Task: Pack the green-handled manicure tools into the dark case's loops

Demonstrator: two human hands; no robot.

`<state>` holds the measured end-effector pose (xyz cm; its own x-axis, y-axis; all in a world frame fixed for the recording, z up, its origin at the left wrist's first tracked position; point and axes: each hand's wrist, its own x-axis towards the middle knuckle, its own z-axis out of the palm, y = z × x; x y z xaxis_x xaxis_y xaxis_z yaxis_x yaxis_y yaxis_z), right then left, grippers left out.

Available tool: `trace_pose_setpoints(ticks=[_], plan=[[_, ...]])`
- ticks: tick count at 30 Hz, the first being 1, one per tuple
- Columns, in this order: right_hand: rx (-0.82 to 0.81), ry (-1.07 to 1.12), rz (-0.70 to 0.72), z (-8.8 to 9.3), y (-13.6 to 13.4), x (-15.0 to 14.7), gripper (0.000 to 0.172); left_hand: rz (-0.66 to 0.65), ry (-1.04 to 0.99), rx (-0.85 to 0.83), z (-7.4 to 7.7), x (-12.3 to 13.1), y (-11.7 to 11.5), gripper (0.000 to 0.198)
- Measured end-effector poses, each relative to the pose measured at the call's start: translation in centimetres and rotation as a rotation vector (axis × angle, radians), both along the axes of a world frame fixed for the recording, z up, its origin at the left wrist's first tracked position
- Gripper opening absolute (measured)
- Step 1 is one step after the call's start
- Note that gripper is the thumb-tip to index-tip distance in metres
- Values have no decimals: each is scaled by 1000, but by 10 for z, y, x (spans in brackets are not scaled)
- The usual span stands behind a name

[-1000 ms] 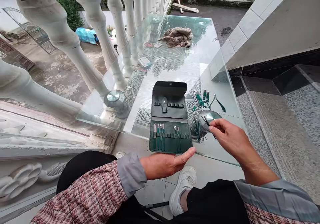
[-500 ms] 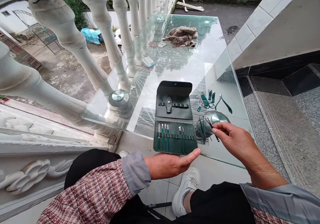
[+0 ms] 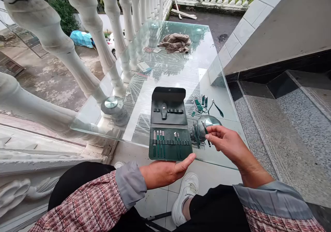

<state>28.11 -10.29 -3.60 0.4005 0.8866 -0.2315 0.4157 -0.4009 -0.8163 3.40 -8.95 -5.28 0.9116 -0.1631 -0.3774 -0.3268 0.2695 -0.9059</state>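
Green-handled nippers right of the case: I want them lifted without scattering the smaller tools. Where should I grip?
Probably pinch the nippers by both splayed handles, coming from the right: the handles point nearward, and clippers crowd the left side.

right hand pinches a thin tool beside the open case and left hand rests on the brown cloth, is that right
No: the head view shows the left hand at the near edge of the open case; the brown cloth lies apart at the far end. The right hand does pinch a thin tool beside the case.
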Motion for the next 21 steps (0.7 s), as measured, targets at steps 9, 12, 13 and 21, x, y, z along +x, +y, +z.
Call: trace_pose_setpoints(ticks=[9,12,13,21], plan=[[-20,143,-34,3,2,-1,37,-11,-22,68,-1,0,0,70],[-5,144,-46,9,3,-4,33,-13,-28,66,-1,0,-1,71],[0,144,-48,11,3,-5,33,-15,-38,82,-1,0,-1,71],[-23,141,-49,17,3,-7,31,-26,-127,215,-5,-1,-2,68]])
